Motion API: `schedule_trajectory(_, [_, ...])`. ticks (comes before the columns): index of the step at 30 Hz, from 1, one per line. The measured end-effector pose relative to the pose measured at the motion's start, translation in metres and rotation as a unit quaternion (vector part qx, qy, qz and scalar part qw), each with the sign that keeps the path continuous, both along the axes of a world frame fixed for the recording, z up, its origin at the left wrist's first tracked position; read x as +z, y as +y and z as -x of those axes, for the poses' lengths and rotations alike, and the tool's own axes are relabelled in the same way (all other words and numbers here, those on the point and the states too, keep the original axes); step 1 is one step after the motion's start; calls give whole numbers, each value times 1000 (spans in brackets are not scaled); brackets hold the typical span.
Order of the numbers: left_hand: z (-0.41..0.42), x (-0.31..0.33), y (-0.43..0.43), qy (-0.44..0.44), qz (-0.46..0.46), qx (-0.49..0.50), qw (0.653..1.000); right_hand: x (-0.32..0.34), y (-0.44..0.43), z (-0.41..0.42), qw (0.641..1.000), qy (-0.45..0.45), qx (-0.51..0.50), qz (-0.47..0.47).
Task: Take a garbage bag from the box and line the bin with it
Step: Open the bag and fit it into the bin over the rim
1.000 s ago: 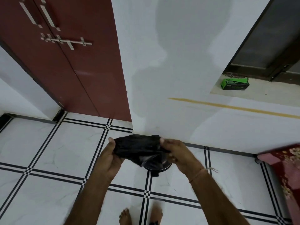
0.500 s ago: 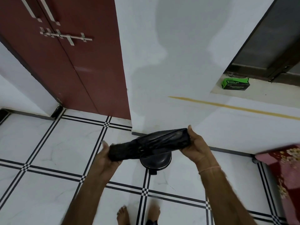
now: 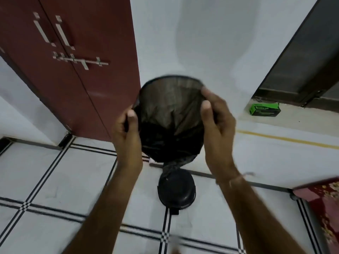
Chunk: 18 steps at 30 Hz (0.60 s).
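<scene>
I hold a black garbage bag (image 3: 170,118) up at chest height with its mouth spread wide into a round opening. My left hand (image 3: 127,125) pinches the bag's left rim. My right hand (image 3: 214,114) grips the right rim. The bag's bottom tapers down and hangs just above the small black bin (image 3: 177,191), which stands on the tiled floor below. The green bag box (image 3: 265,109) lies on a raised ledge at the right.
A dark red double door (image 3: 77,57) with metal handles stands at the left. White wall (image 3: 211,43) rises behind the bin. A dark doorway (image 3: 300,61) opens at the right. A red patterned cloth (image 3: 326,204) juts in at the lower right.
The bag was a bunched roll stretched between both hands. Now both hands have risen and pulled its mouth open into a wide circle above the bin.
</scene>
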<state>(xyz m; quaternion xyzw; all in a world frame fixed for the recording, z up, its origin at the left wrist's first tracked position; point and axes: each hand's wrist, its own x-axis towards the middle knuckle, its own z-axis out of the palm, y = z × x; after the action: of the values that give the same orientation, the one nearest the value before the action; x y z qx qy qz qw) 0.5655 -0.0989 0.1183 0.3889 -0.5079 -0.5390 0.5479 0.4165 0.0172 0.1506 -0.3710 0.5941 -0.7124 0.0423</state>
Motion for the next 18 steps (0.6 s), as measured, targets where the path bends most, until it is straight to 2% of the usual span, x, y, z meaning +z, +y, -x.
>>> schedule_trajectory(1, [1,-6,0,-91,119,9,989,-13,3,-3,990,130,-54,-31])
schedule_trajectory(2, [-2,-30,0,-193,153,-7,969,-45,6,-3,972,187,-62,-125])
schedule_trajectory(3, [-13,-66,5,-287,108,-61,950,-89,17,-10,946,178,-20,-271])
schedule_trajectory(4, [-30,-107,15,-348,21,-112,930,-138,38,-19,899,118,32,-421])
schedule_trajectory(5, [-48,-138,22,-357,-75,-138,921,-178,54,-21,865,8,75,-497])
schedule_trajectory(7, [-68,-173,19,-291,-245,-126,916,-216,68,-12,865,-159,98,-465])
schedule_trajectory(8, [-76,-179,22,-260,-305,-107,910,-215,78,-13,863,-225,106,-439])
schedule_trajectory(10, [-78,-173,14,-181,-345,-89,917,-191,66,-5,888,-259,111,-363])
schedule_trajectory(11, [-76,-162,11,-135,-324,-80,933,-171,59,-3,909,-250,105,-317])
schedule_trajectory(13, [-71,-138,8,-106,-222,-54,968,-130,48,-3,967,-96,6,-235])
schedule_trajectory(14, [-73,-135,10,-122,-173,-54,976,-124,49,-9,970,21,-16,-241])
schedule_trajectory(15, [-74,-137,13,-148,-160,-70,974,-134,54,-16,954,99,-5,-284])
schedule_trajectory(16, [-79,-146,19,-169,-182,-80,965,-151,63,-26,931,100,31,-350])
schedule_trajectory(18, [-89,-160,27,-182,-258,-81,946,-182,88,-44,904,-40,66,-420])
